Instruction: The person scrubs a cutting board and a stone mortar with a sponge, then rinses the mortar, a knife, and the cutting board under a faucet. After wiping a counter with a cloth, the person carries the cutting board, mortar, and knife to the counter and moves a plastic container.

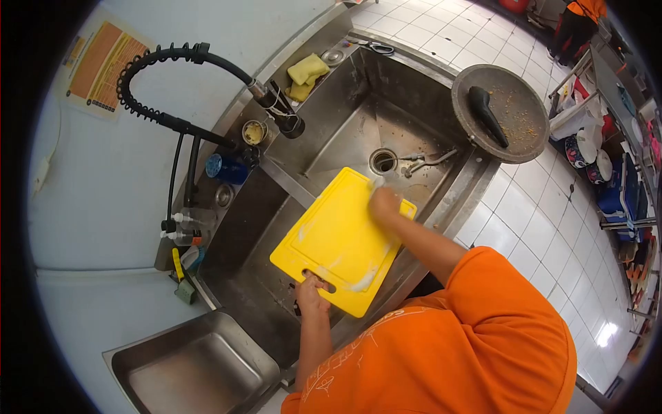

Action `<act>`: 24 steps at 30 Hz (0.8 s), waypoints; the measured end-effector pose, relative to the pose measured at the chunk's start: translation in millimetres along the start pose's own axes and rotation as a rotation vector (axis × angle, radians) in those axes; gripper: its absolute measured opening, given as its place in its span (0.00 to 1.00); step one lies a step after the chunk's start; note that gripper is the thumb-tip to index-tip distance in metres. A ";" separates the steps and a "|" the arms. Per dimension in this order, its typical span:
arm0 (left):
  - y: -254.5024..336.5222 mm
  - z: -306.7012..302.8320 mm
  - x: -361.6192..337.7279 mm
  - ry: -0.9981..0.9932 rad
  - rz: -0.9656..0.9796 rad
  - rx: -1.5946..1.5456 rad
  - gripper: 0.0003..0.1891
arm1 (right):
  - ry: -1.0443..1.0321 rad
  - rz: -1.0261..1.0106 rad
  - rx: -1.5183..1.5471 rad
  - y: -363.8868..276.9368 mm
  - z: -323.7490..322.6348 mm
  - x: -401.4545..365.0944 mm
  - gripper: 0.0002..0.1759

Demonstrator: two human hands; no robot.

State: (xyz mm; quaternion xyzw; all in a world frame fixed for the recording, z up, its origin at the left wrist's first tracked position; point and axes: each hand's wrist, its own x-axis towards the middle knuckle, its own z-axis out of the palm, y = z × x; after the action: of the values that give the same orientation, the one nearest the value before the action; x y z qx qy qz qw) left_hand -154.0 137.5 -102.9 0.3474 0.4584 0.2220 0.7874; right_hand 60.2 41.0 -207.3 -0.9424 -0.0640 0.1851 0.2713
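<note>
Cutting board (338, 241) in steel sink (414, 96)

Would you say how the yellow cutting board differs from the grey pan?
The yellow cutting board is rectangular; the grey pan is round. The board leans in the sink, gripped by the left hand, the right hand on its far end; the pan sits untouched on the rim. The board bears suds, the pan crumbs.
</note>
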 end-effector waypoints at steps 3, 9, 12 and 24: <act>-15.0 -5.3 8.3 0.026 -0.011 -0.023 0.17 | -0.101 -0.573 0.218 -22.9 21.3 -100.7 0.12; -8.5 -29.3 15.8 -0.016 -0.017 -0.073 0.18 | -0.275 -0.385 0.074 -7.7 -40.7 -89.0 0.12; 2.3 -17.3 1.0 0.052 -0.025 -0.155 0.16 | -0.087 -0.083 -0.245 30.8 -38.0 -10.9 0.11; 4.2 -25.0 2.6 -0.086 -0.035 -0.035 0.15 | -0.101 -0.848 0.235 -28.6 -20.1 -57.9 0.10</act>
State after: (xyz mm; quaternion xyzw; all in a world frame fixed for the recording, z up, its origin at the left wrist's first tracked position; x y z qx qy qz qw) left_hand -174.7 150.6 -109.7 0.3346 0.4263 0.2009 0.8160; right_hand 13.8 42.6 -158.0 -0.7852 -0.4368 0.1090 0.4251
